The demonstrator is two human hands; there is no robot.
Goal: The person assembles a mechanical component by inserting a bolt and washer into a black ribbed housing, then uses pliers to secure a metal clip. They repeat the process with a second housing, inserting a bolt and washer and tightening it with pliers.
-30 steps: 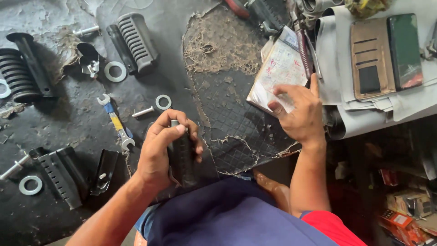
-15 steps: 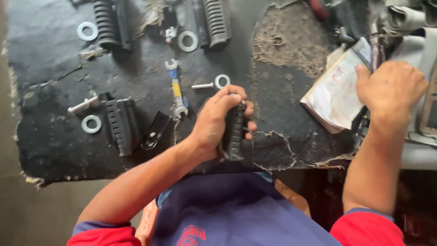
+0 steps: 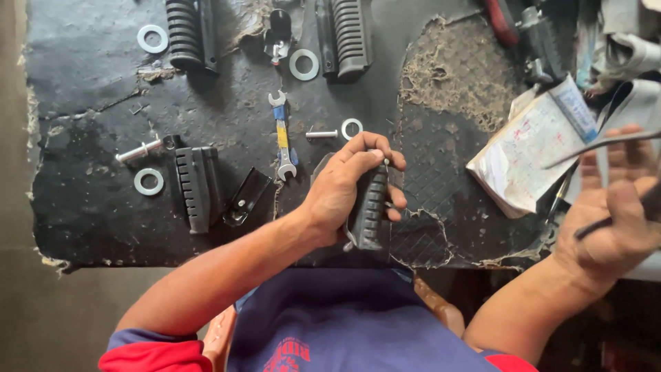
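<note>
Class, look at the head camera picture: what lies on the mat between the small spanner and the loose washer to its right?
A short bolt lies between the spanner and the washer, just above the left hand, in the head view.

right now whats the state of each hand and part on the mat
left hand: closed around a black ribbed footpeg
right hand: fingers spread, a thin dark rod across them
spanner: lying flat, untouched
bolt: lying loose beside a washer
footpeg by the bracket: lying flat
notepad: closed, on the mat's edge
</note>
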